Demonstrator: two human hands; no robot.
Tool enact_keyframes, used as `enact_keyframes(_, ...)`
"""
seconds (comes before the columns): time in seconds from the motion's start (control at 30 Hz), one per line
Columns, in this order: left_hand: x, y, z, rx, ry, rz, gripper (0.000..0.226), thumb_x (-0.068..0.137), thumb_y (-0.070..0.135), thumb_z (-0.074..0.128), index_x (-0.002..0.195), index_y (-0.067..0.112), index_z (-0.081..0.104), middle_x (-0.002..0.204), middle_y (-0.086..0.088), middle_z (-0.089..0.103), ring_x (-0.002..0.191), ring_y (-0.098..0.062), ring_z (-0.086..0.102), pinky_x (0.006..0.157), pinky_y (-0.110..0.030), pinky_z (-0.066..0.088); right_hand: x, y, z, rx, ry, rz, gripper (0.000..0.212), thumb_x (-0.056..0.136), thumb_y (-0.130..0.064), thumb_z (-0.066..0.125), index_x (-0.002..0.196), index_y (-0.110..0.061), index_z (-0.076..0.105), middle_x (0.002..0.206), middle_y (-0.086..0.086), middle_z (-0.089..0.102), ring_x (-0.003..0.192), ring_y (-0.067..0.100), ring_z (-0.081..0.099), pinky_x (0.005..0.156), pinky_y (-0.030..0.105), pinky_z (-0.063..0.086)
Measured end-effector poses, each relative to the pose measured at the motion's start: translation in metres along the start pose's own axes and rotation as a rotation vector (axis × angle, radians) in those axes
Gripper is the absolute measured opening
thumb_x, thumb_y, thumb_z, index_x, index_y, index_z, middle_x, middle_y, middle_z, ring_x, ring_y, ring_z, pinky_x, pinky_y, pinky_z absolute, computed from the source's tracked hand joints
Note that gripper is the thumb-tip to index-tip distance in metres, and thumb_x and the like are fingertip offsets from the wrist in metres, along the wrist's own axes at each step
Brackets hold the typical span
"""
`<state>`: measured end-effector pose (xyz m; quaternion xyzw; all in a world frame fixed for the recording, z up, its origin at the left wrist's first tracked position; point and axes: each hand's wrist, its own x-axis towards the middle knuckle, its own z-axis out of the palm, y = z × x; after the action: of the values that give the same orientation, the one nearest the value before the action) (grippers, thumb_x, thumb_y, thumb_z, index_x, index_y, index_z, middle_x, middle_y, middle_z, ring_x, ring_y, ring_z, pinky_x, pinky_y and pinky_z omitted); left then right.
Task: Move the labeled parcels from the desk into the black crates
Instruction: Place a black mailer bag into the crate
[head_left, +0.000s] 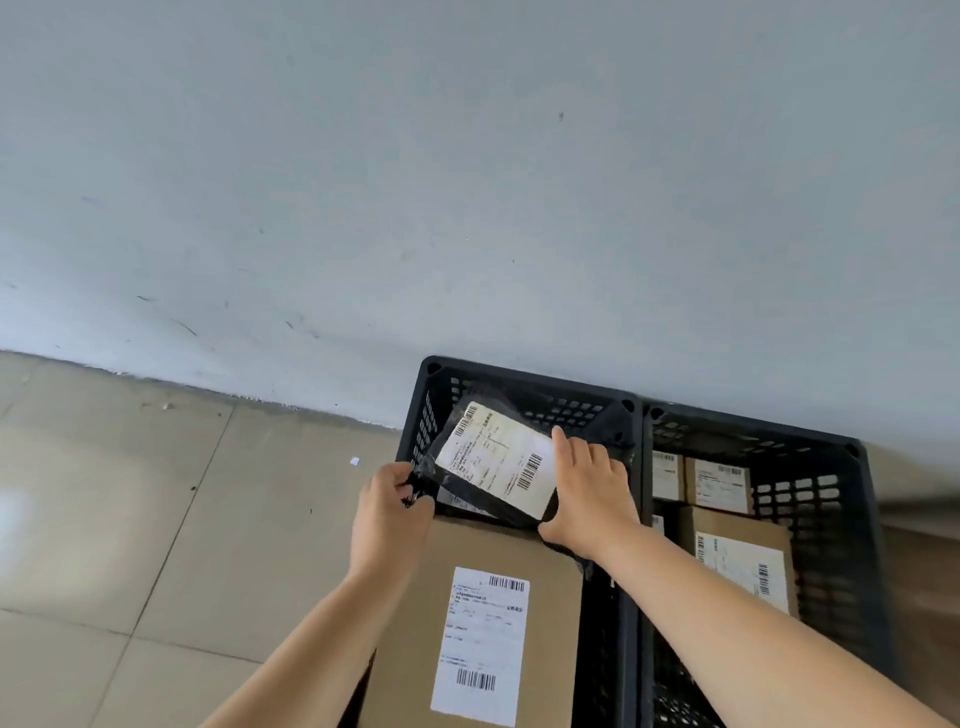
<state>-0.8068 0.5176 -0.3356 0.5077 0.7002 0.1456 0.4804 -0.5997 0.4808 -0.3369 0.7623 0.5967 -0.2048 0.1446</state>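
Against the wall, on the floor, the right crate (862, 519) holds several boxes (737, 561) and the left crate (519, 376) one box (550, 561). Above its far end, the left hand (389, 514) pinches a bag (498, 457) by its corner and the right hand (592, 493) grips its edge. The counter is out of view, so I cannot tell what remains.

A pale grey-white wall (467, 156) fills the upper part of the view, its paint flecked with small dark scuffs and scratches. It meets a floor (130, 519) of large beige tiles with thin dark grout lines along a rough, uneven grey seam (208, 387). A soft patch of glare (21, 525) lies on the tiles at the far left, and a small white scrap (355, 461) rests on the floor.
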Motion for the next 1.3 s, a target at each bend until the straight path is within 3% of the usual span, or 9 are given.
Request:
enact_keyframes(0.1,0.034,-0.003,0.011,0.382,-0.102,0.174,0.051,0.089,0.011,0.051,0.137,0.022,0.041,0.138,0.007,0.041,0.12,-0.01,0.043,0.087,-0.025,0.042,0.035,-0.005,0.014,-0.111,-0.016,-0.099,0.113,0.074,-0.041,0.071,0.152,-0.013,-0.006,0.145,0.007,0.029,0.132,0.028,0.03,0.11,0.041,0.03)
enact_keyframes(0.2,0.064,-0.01,0.024,0.771,-0.234,0.426,0.06,0.089,0.006,0.048,0.144,0.02,0.03,0.152,0.006,0.023,0.143,-0.014,0.016,0.105,-0.025,0.033,0.059,-0.006,0.029,-0.155,-0.053,-0.151,0.116,0.073,-0.034,0.073,0.152,-0.014,-0.009,0.146,0.007,0.028,0.133,0.027,0.028,0.114,0.041,0.025)
enact_keyframes(0.33,0.099,-0.016,0.044,1.185,-0.396,0.641,0.078,0.091,0.0,0.045,0.153,0.012,0.001,0.16,-0.005,-0.011,0.147,-0.02,-0.016,0.114,-0.029,-0.01,0.077,-0.005,0.055,-0.146,-0.081,-0.221,0.114,0.075,-0.03,0.072,0.153,-0.015,-0.011,0.145,0.006,0.028,0.132,0.026,0.027,0.116,0.039,0.021)
enact_keyframes(0.5,0.131,-0.023,0.071,1.534,-0.509,0.702,0.086,0.092,0.01,0.051,0.151,0.007,-0.011,0.159,-0.014,-0.014,0.146,-0.027,-0.018,0.118,-0.04,-0.008,0.089,-0.001,0.09,-0.089,-0.097,-0.277,0.116,0.076,-0.04,0.074,0.153,-0.012,-0.009,0.148,0.007,0.026,0.135,0.025,0.027,0.117,0.037,0.019)
enact_keyframes(0.73,0.147,-0.032,0.088,1.538,-0.508,0.659,0.096,0.082,0.016,0.067,0.15,0.001,0.001,0.149,-0.015,0.023,0.142,-0.029,0.02,0.121,-0.04,0.006,0.091,0.012,0.11,0.224,-0.242,-0.212,0.095,0.091,-0.045,0.059,0.154,-0.015,-0.005,0.162,0.0,-0.002,0.148,0.015,-0.005,0.118,0.027,-0.002)
enact_keyframes(0.87,0.153,-0.029,0.093,1.497,-0.546,0.628,0.083,0.08,0.02,0.07,0.145,0.005,0.021,0.141,-0.013,0.031,0.134,-0.026,0.032,0.119,-0.037,0.015,0.091,0.016,0.118,0.053,-0.185,-0.18,0.083,0.094,-0.059,0.041,0.154,-0.024,-0.005,0.163,0.0,-0.004,0.147,0.024,-0.016,0.12,0.044,-0.007)
enact_keyframes(0.97,0.156,-0.026,0.097,1.4,-0.604,0.537,0.087,0.075,0.035,0.076,0.141,0.008,0.027,0.137,-0.01,0.037,0.129,-0.026,0.038,0.111,-0.036,0.031,0.09,0.015,0.124,0.111,-0.273,-0.113,0.087,0.093,-0.052,0.05,0.152,-0.034,-0.011,0.162,0.0,-0.01,0.148,0.028,-0.01,0.12,0.048,0.005)
enact_keyframes(1.07,0.156,-0.026,0.101,1.375,-0.622,0.47,0.107,0.073,0.043,0.077,0.149,0.004,0.012,0.138,-0.012,0.039,0.124,-0.027,0.044,0.1,-0.037,0.044,0.092,0.015,0.125,0.28,-0.311,-0.094,0.093,0.092,-0.04,0.061,0.152,-0.036,-0.01,0.161,-0.004,-0.011,0.148,0.023,0.0,0.118,0.041,0.02)
enact_keyframes(1.3,0.156,-0.036,0.11,1.421,-0.571,0.473,0.117,0.076,0.041,0.075,0.15,0.002,-0.005,0.153,-0.016,0.021,0.14,-0.029,0.027,0.115,-0.035,0.027,0.1,0.015,0.13,0.254,-0.304,-0.061,0.101,0.084,-0.04,0.07,0.152,-0.037,-0.005,0.161,-0.004,0.002,0.147,0.024,0.01,0.117,0.043,0.02)
